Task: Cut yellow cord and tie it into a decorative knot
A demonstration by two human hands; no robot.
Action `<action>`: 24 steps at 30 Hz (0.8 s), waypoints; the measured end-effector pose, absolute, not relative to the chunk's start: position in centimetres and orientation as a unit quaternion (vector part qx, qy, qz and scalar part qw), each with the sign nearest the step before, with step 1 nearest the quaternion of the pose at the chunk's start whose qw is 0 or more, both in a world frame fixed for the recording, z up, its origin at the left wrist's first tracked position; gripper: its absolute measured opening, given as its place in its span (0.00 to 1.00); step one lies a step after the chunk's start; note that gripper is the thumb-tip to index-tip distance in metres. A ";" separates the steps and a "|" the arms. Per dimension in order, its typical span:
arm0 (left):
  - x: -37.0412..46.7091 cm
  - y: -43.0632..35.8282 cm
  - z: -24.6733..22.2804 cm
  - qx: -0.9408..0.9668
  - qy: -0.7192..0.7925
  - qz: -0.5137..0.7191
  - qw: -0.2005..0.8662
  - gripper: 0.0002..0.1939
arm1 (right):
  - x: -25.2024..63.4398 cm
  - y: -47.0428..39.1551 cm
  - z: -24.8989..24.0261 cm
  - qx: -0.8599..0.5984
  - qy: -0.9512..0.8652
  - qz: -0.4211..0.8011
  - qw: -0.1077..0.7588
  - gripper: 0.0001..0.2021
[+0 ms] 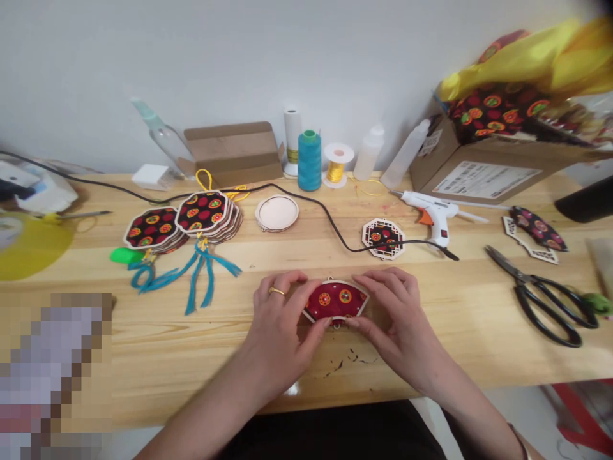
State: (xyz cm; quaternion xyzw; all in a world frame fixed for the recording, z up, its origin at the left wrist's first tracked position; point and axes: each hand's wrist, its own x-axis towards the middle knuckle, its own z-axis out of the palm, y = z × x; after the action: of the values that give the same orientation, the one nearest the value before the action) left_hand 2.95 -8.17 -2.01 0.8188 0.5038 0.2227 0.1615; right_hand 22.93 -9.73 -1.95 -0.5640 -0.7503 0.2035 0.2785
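Observation:
A fan-shaped ornament [336,299] with dark red flowered fabric in a pale wooden frame lies close to the table's front edge. My left hand [282,316] grips its left side, thumb at the lower edge and fingers along the top left. On the opposite side, my right hand [400,313] pinches the frame the same way. Small loops stick out at the ornament's top and bottom middle. Dark fabric scraps [341,364] are scattered just in front of it. Beyond my right hand lies an octagonal ornament [383,237], with a black cord across it.
Stacked ornaments [201,212] with blue tassels lie left of a round wooden frame [276,213]. Black scissors [541,297] and a white glue gun [433,214] are on the right. Blue thread [309,163], bottles and a cardboard box [483,166] stand along the wall.

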 end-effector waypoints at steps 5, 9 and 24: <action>2.8 -8.2 -2.1 0.814 0.503 0.242 0.161 0.23 | 23.4 -9.9 -2.2 -0.591 -0.678 0.230 0.372 0.15; 2.6 -8.2 -1.9 0.786 0.517 0.285 0.183 0.25 | 23.5 -10.3 -2.2 -0.608 -0.633 0.250 0.409 0.14; 2.6 -8.5 -1.6 0.728 0.544 0.311 0.278 0.22 | 23.3 -10.5 -2.5 -0.615 -0.641 0.254 0.383 0.16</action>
State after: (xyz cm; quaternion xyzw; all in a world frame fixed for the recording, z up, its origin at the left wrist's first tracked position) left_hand 2.56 -8.46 -1.59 0.7281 0.5437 0.3113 0.2781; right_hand 23.31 -10.49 -2.51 -0.6151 -0.6406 0.2541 0.3830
